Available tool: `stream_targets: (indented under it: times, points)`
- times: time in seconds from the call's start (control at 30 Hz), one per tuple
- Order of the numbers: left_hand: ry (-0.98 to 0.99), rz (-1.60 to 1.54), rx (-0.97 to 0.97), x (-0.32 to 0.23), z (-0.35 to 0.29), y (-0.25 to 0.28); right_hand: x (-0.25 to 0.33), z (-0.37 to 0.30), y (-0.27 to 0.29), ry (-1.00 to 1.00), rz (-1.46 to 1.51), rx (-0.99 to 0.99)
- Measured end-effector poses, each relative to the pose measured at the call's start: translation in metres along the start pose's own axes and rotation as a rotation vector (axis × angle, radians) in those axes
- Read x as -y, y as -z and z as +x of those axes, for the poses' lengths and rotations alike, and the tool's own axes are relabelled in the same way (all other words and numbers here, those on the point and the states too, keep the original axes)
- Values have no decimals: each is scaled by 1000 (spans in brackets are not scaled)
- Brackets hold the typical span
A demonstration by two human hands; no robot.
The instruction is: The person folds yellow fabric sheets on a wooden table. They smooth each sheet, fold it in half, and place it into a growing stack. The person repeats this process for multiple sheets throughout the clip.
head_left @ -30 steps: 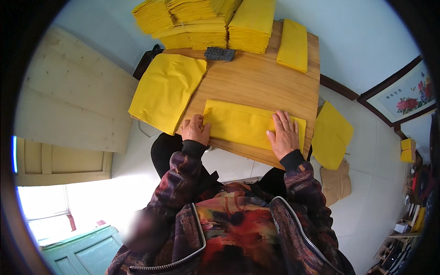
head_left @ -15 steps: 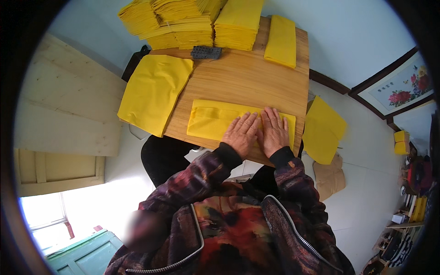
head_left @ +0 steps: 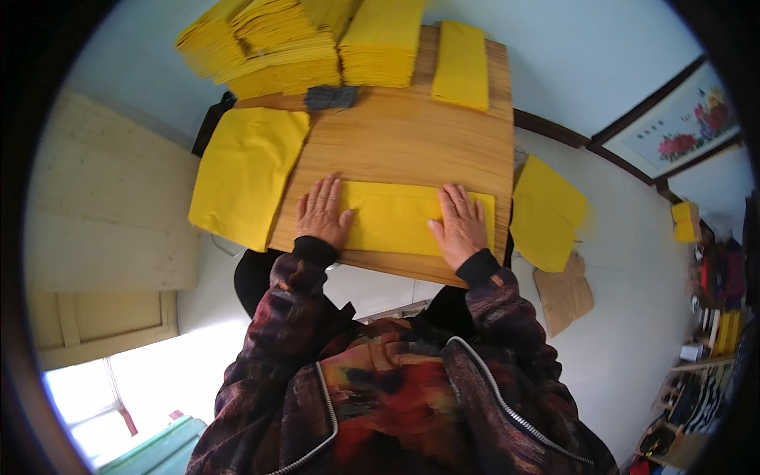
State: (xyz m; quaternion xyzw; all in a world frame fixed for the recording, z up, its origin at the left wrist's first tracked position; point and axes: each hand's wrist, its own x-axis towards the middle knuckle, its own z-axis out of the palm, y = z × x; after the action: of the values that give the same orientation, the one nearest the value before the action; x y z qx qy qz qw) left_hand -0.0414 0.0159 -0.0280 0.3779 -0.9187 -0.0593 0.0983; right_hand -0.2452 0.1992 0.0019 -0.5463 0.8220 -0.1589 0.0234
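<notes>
A folded yellow fabric piece (head_left: 392, 218) lies lengthwise along the near edge of the wooden table (head_left: 380, 142). My left hand (head_left: 323, 215) rests flat at its left end, fingers stretched out and pointing away from me. On the right part of the same piece lies my right hand (head_left: 459, 223), palm down with the fingers a little apart. Neither hand grips anything. To the left, a larger yellow fabric piece (head_left: 249, 174) hangs partly over the table's left edge.
Tall stacks of folded yellow fabric (head_left: 378, 43) stand at the far left of the table. Beside them are a dark grey textured block (head_left: 331, 97) and a folded yellow piece (head_left: 461, 67). More yellow fabric (head_left: 546, 214) hangs at the right, above brown paper (head_left: 564, 297) on the floor.
My left hand has slid leftward from beside the right hand to the left end of the folded fabric. The right hand stays on the right part. The view has shifted slightly.
</notes>
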Motion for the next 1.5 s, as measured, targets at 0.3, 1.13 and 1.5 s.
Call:
stream_targets:
  times: [0.3, 1.13, 1.5]
  points:
    - [-15, 27, 45, 3, 4, 0, 100, 37, -45, 141, 110, 71]
    - [13, 14, 63, 4, 4, -2, 73, 34, -48, 170, 98, 118]
    - [18, 46, 36, 6, 2, -4, -30, -10, 22, -244, -117, -26]
